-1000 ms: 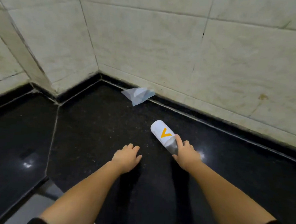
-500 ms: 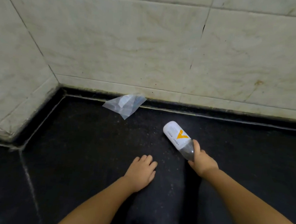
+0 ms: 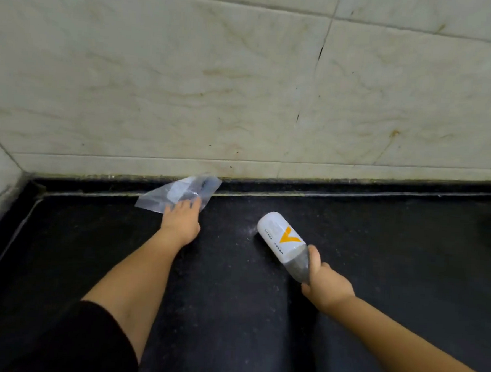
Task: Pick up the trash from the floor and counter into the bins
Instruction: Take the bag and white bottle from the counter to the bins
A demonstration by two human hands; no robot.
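Half a second ago the left hand (image 3: 181, 222) lay flat on bare floor; now its fingers touch the near edge of the thin, crinkled clear plastic wrapper (image 3: 180, 192) at the far wall, not yet closed on it, so a second pickup looks imminent, while the right hand (image 3: 326, 285) is clenched round the smooth white-labelled bottle (image 3: 282, 241), just right of centre over the gritty black floor (image 3: 231, 300)

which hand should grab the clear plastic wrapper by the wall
Left. The left hand already has its fingertips on the clear plastic wrapper at the foot of the pale tiled wall, while the right hand is shut on the white-labelled plastic bottle.
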